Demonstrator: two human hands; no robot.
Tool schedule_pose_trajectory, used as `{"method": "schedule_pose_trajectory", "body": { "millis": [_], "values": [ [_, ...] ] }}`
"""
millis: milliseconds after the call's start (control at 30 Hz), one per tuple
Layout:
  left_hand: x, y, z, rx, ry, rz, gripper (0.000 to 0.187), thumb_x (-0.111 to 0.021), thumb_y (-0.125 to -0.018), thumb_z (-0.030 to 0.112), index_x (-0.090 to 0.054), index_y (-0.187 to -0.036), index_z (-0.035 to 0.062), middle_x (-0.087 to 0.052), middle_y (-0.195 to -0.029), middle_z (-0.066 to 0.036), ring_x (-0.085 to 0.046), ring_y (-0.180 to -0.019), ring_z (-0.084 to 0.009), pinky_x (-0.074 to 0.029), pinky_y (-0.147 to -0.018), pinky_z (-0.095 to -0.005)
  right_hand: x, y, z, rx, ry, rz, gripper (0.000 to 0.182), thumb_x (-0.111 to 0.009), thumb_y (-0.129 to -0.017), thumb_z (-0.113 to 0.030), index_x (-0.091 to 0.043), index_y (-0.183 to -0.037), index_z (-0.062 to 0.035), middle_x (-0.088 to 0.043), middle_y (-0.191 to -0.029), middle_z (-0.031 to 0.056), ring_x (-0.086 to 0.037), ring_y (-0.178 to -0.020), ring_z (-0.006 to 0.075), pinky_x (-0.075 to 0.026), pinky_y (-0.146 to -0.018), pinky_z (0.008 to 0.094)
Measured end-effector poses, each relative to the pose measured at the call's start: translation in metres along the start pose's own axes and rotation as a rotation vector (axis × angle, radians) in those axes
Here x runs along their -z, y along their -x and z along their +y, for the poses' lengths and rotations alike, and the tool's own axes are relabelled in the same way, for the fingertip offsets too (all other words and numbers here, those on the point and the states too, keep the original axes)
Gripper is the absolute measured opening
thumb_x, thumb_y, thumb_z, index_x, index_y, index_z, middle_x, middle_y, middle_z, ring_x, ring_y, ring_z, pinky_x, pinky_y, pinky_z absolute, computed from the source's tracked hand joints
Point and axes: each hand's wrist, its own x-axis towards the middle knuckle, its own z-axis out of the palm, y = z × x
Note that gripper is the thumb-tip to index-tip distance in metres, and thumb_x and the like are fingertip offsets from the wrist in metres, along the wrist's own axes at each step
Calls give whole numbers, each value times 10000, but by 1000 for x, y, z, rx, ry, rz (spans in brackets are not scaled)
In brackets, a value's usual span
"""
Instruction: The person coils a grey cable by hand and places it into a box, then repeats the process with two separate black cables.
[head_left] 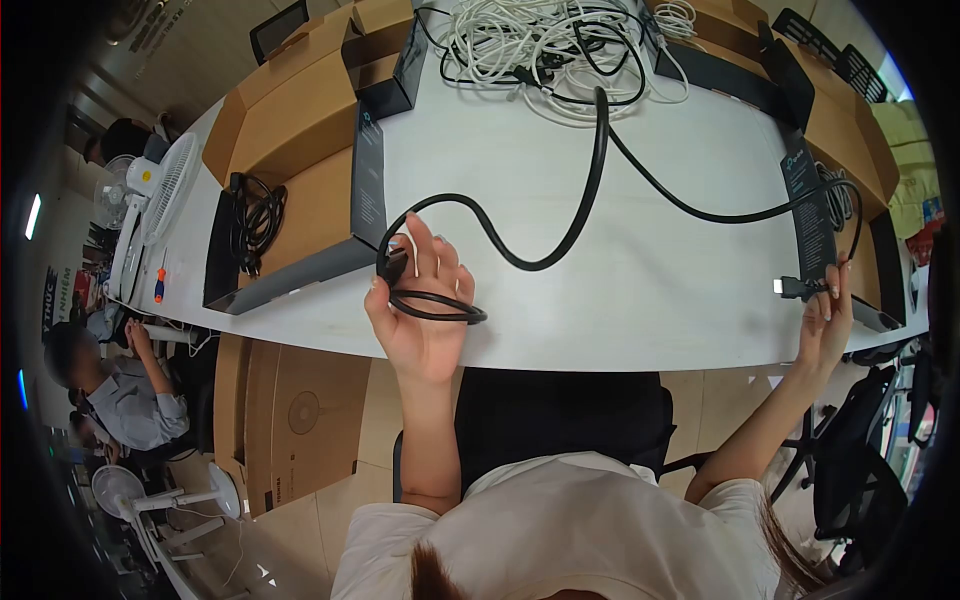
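A thick black cable [545, 262] stretches in a wavy line between my two hands, with a bend rising toward the far side of the table. My left hand [430, 320] is palm up, and the thumb and fingers hold one end of this cable. A small loop of it crosses the palm, and a dark plug shows partly between thumb and fingers. On the right, my right hand [828, 310] grips the other end close to its black plug [797, 288], which has a light metal tip pointing left.
A tangled pile of white and black cables [540, 45] lies at the table's far side. An open box [300, 180] at left contains a coiled black cable [258, 225]; another open box [810, 215] stands at right. Beyond the left edge sits another person [140, 395]. A black chair [560, 420] is below.
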Motion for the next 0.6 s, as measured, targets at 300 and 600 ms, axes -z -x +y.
{"method": "schedule_pose_trajectory", "body": {
  "millis": [300, 600],
  "values": [
    [-2, 1, -12, 17, -483, 212, 562, -487, -879, 171, -312, -1410, 108, -577, -1150, 0, -474, -704, -60, -435, -801, -299, 4, 1, 3, 123, 52, 48, 263, -406, -992, -148, -444, -1180, 32, -404, -729, 14, -300, -431, 29, -269, -343, 161],
    [-9, -21, -20, 175, -363, 110, 819, -493, -731, 306, -193, -1434, 13, -466, -1289, -141, -450, -1147, -262, -280, -1066, -447, -49, 17, 45, 190, 420, 135, 177, -426, -978, -155, -514, -1032, -11, -466, -688, 29, -371, -435, 43, -293, -367, 156]
  ]
}}
